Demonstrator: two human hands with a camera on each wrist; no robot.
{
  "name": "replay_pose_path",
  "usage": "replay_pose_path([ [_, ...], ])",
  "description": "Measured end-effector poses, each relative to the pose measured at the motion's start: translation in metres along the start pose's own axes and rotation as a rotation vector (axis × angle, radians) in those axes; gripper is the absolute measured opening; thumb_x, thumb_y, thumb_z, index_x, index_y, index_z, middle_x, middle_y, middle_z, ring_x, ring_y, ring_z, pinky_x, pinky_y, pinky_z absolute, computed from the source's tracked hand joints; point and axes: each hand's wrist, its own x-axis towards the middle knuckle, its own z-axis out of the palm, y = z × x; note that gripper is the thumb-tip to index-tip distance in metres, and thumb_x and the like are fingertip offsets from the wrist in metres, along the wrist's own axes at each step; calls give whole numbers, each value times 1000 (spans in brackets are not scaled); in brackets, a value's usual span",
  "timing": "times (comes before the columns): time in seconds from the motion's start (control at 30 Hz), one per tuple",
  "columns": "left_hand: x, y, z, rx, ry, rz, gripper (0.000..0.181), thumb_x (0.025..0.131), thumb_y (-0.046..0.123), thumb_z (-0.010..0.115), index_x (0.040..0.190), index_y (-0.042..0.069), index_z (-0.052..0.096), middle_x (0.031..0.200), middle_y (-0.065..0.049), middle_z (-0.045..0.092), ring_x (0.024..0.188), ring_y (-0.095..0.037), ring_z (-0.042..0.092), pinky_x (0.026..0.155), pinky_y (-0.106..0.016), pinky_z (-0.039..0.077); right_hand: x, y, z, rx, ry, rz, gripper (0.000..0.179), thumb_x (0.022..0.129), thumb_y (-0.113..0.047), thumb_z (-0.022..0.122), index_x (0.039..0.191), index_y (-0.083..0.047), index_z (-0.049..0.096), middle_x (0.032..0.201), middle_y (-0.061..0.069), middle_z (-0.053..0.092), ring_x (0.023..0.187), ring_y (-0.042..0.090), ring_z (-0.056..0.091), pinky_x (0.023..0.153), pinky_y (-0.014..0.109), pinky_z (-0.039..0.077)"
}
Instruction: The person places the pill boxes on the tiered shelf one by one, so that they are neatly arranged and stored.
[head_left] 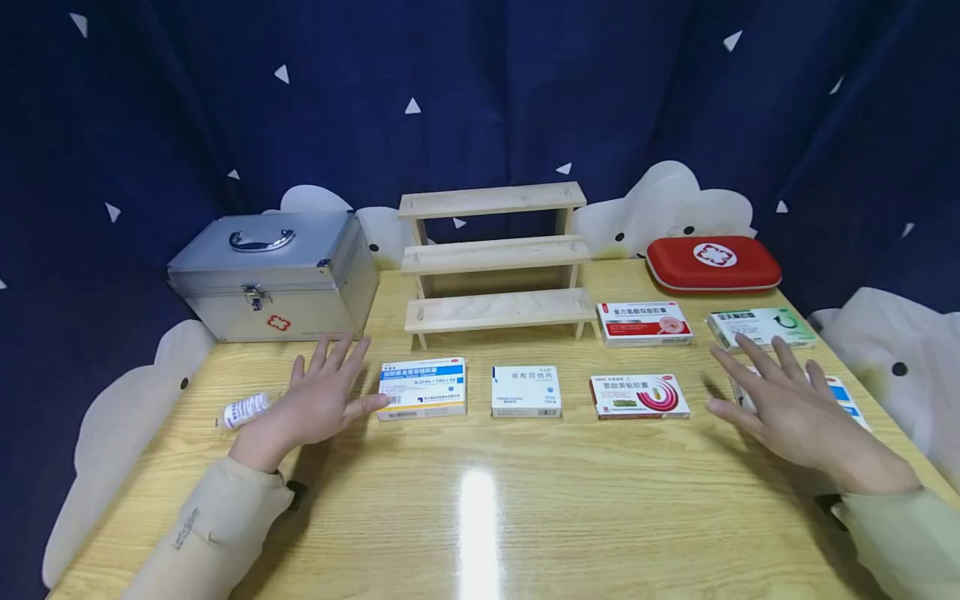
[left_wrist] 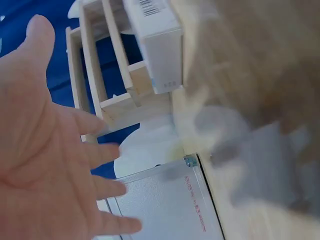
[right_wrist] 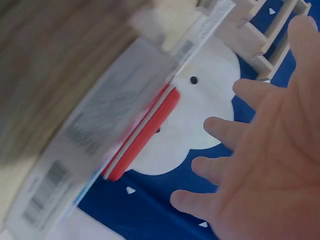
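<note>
With fingers spread, my left hand [head_left: 311,404] hovers between a small white-capped vial [head_left: 245,410] and a blue-and-white medicine box [head_left: 423,388]. My right hand [head_left: 798,412], also spread, is over another blue-and-white medicine box [head_left: 847,402] and partly hides it. Neither hand holds anything. Between the hands lie a white medicine box [head_left: 526,391] and a red-and-white one with pink arcs [head_left: 640,396]. Behind them are a red-banded medicine box [head_left: 645,323] and a green-and-white one [head_left: 761,327]. Both wrist views show an open palm.
A three-step wooden rack [head_left: 498,310] stands at the back middle of the wooden table [head_left: 375,517]. A silver metal case [head_left: 273,279] with a handle sits back left. At back right is a red zipped first-aid case [head_left: 712,265]. Behind hangs a dark blue curtain [head_left: 480,92].
</note>
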Motion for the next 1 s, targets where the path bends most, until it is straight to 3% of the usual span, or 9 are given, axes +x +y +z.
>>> replay_pose_path([
  [0.07, 9, -2, -4, -56, 4, 25, 91, 98, 62, 45, 157, 0, 14, 159, -29, 13, 143, -54, 7, 107, -72, 9, 5, -7, -5, -12, 35, -23, 79, 97, -56, 55, 155, -8, 31, 157, 28, 21, 141, 58, 4, 105, 74, -3],
  [0.17, 28, -5, -11, -176, 2, 30, 82, 101, 54, 50, 154, -4, 24, 154, -29, 29, 139, -49, 28, 109, -63, 25, 16, -21, -13, -36, 121, -92, 75, 93, -53, 64, 146, -3, 46, 150, 27, 37, 138, 54, 25, 106, 71, 16],
  [0.27, 48, -7, -15, -311, -5, -21, 69, 102, 43, 54, 150, -3, 35, 142, -26, 48, 125, -42, 49, 98, -54, 43, 28, -40, -21, -31, 182, -144, 68, 89, -46, 73, 139, -3, 56, 140, 25, 50, 129, 50, 41, 101, 67, 31],
  [0.33, 62, -7, -17, -371, -1, -69, 61, 103, 38, 55, 148, -2, 41, 134, -23, 55, 113, -36, 57, 89, -48, 49, 36, -56, -26, -10, 189, -175, 62, 88, -41, 75, 136, -4, 60, 134, 24, 56, 124, 47, 48, 100, 65, 35],
  [0.4, 75, -7, -18, -424, -6, -107, 57, 104, 35, 54, 146, -3, 44, 130, -23, 58, 105, -34, 60, 84, -45, 51, 45, -75, -31, 16, 163, -190, 58, 88, -37, 76, 135, -6, 61, 131, 23, 59, 122, 45, 52, 100, 64, 37],
  [0.53, 97, -7, -20, -506, -49, -179, 56, 105, 33, 52, 145, -5, 44, 134, -25, 55, 103, -36, 64, 93, -48, 49, 70, -114, -32, 60, 85, -275, 53, 89, -33, 77, 133, -7, 63, 127, 21, 63, 118, 39, 57, 97, 59, 42],
  [0.73, 116, -9, -17, -648, -99, -290, 51, 104, 31, 55, 140, -5, 50, 123, -21, 62, 88, -31, 64, 93, -48, 48, 105, -175, -17, 78, -40, -431, 55, 91, -39, 74, 133, -5, 63, 129, 15, 63, 119, 32, 58, 99, 49, 46],
  [0.87, 123, -10, -13, -710, -116, -313, 46, 102, 30, 60, 132, -5, 58, 114, -22, 65, 83, -30, 63, 88, -48, 50, 124, -205, -8, 33, -79, -497, 60, 92, -45, 70, 134, -4, 61, 131, 16, 61, 120, 31, 58, 100, 45, 45],
  [1.0, 129, -9, -10, -687, -130, -300, 43, 100, 29, 63, 124, -5, 64, 105, -21, 69, 84, -30, 64, 84, -46, 52, 142, -225, -1, -10, -105, -567, 66, 91, -48, 70, 135, 0, 58, 128, 16, 62, 116, 30, 60, 101, 42, 44],
])
